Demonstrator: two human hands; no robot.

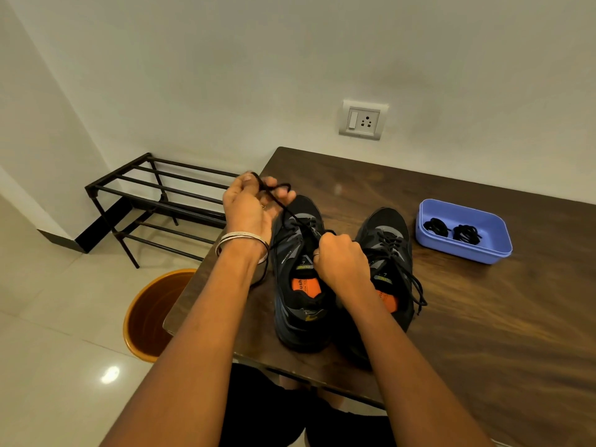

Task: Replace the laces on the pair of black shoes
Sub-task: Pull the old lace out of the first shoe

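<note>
Right now both forearms reach fwd from the bottom of the view over the wooden table [483, 317], where the 2 black shoes sit side by side near its front-left edge, heels toward the person. On the left shoe [298, 279] the old lace [283, 204] is partly pulled out; the right shoe [387, 253] is laced w/ loose ends trailing over its right side.

Handling, as a guess: the lace is thin, soft and limp, so it needs a pinch near the eyelet and steady tension or it'll snag; the shoe is light and could slide or tip, so it wants bracing by the collar or tongue.

The right hand [342, 266] is knuckles-up over the left shoe's tongue, fingers curled and pinching the lace where it meets the eyelets. The left hand [248, 204], bangles on the wrist, is raised beyond the toe w/ palm turned inward, thumb and fingers gripping the lace's free end, which runs taut back down to the shoe.

Further right, well apart from the shoes, a blue tray [429, 233] holds 2 coiled new laces [451, 229]. Off the table's left sit an orange bin [145, 317] and, farther back, a black shoe rack [154, 195] by the wall.
</note>
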